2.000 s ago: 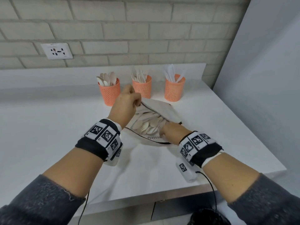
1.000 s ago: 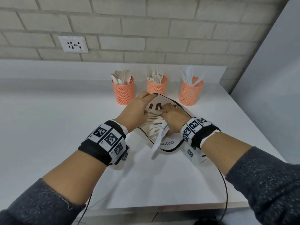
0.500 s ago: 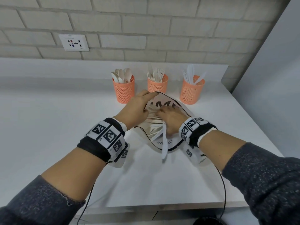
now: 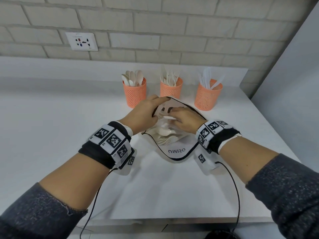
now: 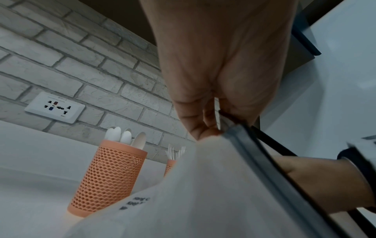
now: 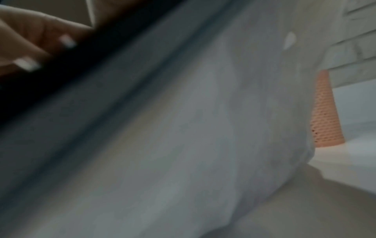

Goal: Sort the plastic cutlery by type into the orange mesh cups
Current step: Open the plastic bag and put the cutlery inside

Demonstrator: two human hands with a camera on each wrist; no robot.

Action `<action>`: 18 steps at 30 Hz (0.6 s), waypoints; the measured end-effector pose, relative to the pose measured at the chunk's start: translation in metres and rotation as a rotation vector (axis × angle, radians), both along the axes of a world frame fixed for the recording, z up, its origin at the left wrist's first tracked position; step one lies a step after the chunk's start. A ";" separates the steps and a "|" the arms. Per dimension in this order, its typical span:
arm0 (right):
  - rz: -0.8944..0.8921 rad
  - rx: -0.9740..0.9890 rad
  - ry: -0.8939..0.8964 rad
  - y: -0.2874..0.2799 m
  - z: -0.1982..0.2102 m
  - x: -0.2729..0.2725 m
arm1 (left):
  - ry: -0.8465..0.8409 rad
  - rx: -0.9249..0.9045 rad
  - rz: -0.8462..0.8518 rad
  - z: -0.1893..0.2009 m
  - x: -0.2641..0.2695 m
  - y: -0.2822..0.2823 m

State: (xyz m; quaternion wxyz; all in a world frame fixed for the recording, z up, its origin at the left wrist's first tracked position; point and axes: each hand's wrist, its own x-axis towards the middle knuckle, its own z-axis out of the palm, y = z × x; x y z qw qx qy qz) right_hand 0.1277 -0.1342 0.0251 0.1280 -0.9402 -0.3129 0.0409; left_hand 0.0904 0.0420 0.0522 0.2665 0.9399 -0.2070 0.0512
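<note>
White plastic cutlery (image 4: 165, 133) heaped loose inside zip pouch (image 4: 176, 150) before three orange mesh cups (image 4: 135, 94). Left hand (image 4: 146, 114) pinches pouch rim, holding mouth open. Right hand (image 4: 185, 120) inside, fingers curled on white piece. Light, stiff, slippery, likely tangled; take by handle.

right fingers (image 4: 174, 112) perhaps bag-hidden

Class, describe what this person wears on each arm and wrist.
Both arms have dark grey speckled sleeves pushed up the forearm. The left wrist and right wrist each carry a black band with white square-code tags, a white box beneath and a thin black cable.
</note>
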 end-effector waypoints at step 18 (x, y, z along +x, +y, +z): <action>0.055 -0.302 0.006 0.009 -0.026 -0.008 | 0.036 0.051 -0.019 -0.006 0.006 0.006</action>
